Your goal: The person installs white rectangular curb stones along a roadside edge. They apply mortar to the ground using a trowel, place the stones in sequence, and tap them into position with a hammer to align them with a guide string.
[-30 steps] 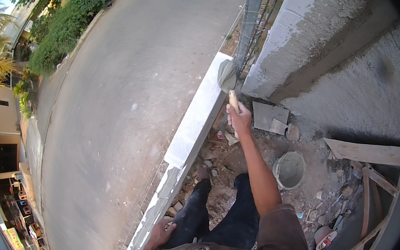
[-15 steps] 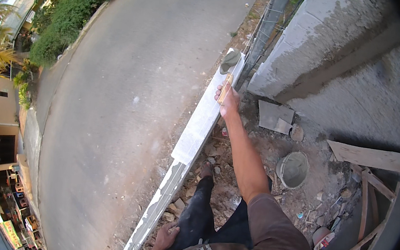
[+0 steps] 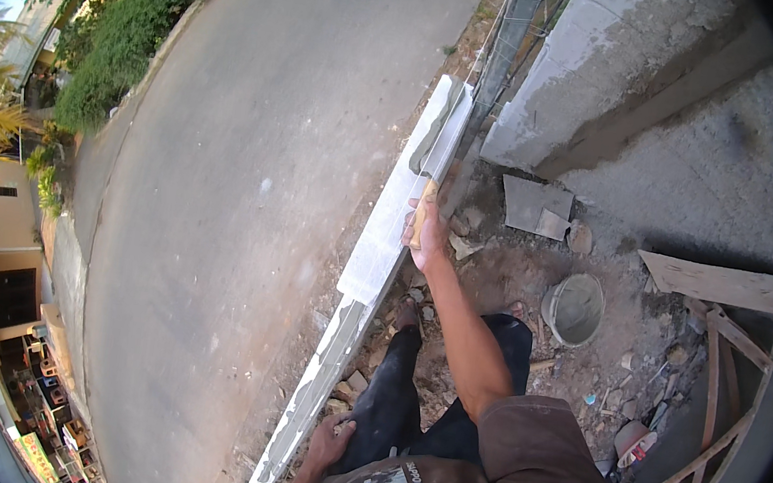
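Observation:
My right hand grips the light wooden handle of a trowel low over a white block on the narrow wall. A long patch of grey mortar lies along the block's far end; the trowel's blade is hard to tell apart from it. Thin string lines run along the wall top. My left hand rests low by my left thigh, fingers curled; whether it holds anything is unclear. Grey mortar streaks the wall nearer me.
A road runs left of the wall, with hedge and houses beyond. Right stand a steel post, a rough wall, a bucket, a plank and a wooden frame. Rubble covers the ground by my feet.
My right hand moved left onto the block's line, then back toward me with the trowel. The rounded grey mass at the block's far end is now a long narrow strip.

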Available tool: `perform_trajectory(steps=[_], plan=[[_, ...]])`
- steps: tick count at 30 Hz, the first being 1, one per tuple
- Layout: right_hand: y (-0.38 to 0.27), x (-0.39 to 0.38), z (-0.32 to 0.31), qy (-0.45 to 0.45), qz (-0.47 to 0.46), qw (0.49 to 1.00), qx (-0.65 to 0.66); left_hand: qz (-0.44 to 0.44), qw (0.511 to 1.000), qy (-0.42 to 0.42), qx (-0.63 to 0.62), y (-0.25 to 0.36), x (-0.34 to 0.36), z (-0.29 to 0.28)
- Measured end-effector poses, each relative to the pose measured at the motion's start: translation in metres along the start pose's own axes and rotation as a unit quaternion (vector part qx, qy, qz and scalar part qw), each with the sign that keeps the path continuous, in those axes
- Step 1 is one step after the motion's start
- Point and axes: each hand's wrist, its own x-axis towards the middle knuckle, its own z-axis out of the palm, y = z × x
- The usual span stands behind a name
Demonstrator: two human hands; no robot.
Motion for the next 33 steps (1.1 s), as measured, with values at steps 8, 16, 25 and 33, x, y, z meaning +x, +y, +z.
perform_trajectory(steps=[8, 16, 25, 33], plan=[[0.021, -0.025, -0.015, 0.037, -0.017, 0.995, -0.091, -0.042, 0.994, -0.022, -0.097, -0.021, 0.003, 0.003], [-0.016, -0.042, -0.025, 0.021, -0.010, 0.972, -0.233, -0.060, 0.996, -0.005, -0.067, -0.021, -0.003, 0.006], [-0.250, 0.036, 0.040, 0.026, -0.126, 0.761, -0.636, -0.086, 0.985, 0.009, -0.146, -0.070, 0.001, 0.023], [-0.302, 0.095, 0.061, -0.005, -0.018, 0.646, -0.763, -0.105, 0.980, 0.003, -0.168, -0.098, 0.000, 0.031]])
